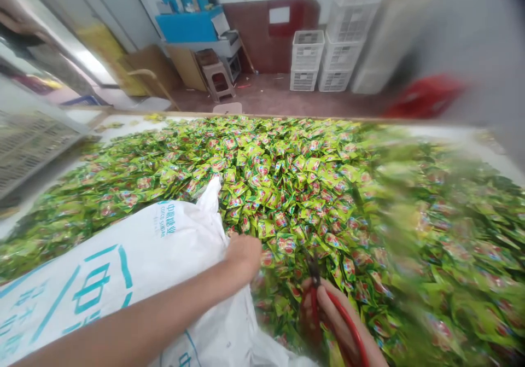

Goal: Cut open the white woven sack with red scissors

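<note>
Left hand [243, 256] grips the edge of the white sack [123, 268], fingers curled into the fabric; sack lies at 8 o'clock. Right hand [332, 323], at 5 o'clock, fingers closed around red-handled scissors [324, 307]. Green sachets [295, 181] heaped across the table [471, 134]; white crates [307, 60] at 12 o'clock.

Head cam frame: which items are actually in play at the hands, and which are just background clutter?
In play:
left hand gripping the white woven sack
right hand holding red-handled scissors
green snack packets heaped on the table

Lying about:
white plastic crates
brown stool
blue bin
</note>
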A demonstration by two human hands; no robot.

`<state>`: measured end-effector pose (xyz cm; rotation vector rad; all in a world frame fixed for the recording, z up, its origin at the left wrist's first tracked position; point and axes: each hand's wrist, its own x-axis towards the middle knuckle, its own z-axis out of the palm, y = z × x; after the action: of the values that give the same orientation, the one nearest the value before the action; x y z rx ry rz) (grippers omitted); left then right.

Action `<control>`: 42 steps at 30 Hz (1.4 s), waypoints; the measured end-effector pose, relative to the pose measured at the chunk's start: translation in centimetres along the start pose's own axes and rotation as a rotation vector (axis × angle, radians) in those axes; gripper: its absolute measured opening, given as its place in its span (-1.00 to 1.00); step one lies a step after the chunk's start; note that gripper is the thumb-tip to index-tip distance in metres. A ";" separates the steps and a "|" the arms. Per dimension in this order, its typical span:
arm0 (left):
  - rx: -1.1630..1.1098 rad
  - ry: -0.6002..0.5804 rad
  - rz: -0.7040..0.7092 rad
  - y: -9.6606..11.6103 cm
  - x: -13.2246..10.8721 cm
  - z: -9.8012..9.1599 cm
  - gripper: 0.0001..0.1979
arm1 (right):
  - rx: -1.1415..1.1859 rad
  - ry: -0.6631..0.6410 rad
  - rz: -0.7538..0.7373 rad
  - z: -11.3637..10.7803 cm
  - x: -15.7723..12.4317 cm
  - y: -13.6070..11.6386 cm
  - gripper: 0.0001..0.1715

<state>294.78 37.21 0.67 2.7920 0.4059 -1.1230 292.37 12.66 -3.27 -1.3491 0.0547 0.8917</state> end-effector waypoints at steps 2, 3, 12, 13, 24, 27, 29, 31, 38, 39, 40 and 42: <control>0.018 0.023 0.056 0.7 -1.6 0.8 -0.75 | -0.051 -0.186 -0.005 0.2 2.3 -2.2 -0.47; 0.016 0.049 0.068 0.9 -2.4 1.1 -0.73 | -0.089 -0.274 -0.015 0.4 3.6 -3.3 -0.49; -0.297 0.244 0.062 -0.3 -4.6 3.1 -0.72 | -0.245 -0.855 0.068 4.2 12.6 -4.4 -0.59; -0.345 0.268 0.062 -0.3 -4.5 3.2 -0.72 | -0.225 -0.893 0.105 4.4 13.4 -3.8 -0.59; -0.485 0.309 -0.058 0.1 -5.5 2.7 -0.81 | -0.236 -1.133 0.259 4.9 16.2 -4.3 -0.41; -0.598 0.274 -0.078 0.2 -5.7 2.3 -0.85 | -0.150 -1.127 0.262 5.4 16.2 -3.4 -0.32; -0.753 0.269 -0.077 0.1 -5.7 2.1 -0.85 | -0.070 -1.100 0.247 6.1 15.9 -2.1 -0.24; -0.853 0.266 -0.064 0.0 -5.7 2.2 -0.85 | 0.053 -1.032 0.227 7.2 15.4 -0.5 -0.24; -1.025 0.391 -0.140 -0.7 -5.5 2.7 -0.87 | 0.413 -0.695 0.147 12.2 14.5 2.3 -0.42; -1.053 0.409 -0.139 -0.8 -5.4 2.7 -0.86 | 0.404 -0.676 0.146 12.5 14.4 2.1 -0.45; -1.077 0.413 -0.119 -0.8 -5.3 2.6 -0.85 | 0.407 -0.647 0.142 12.5 14.2 1.8 -0.45; -1.093 0.394 -0.018 -0.7 -5.2 2.3 -0.83 | 0.447 -0.548 0.118 11.4 13.4 1.3 -0.41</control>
<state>289.49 36.36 2.64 1.9631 0.7771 -0.1685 295.65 29.26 -8.17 -0.6648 -0.0873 1.2396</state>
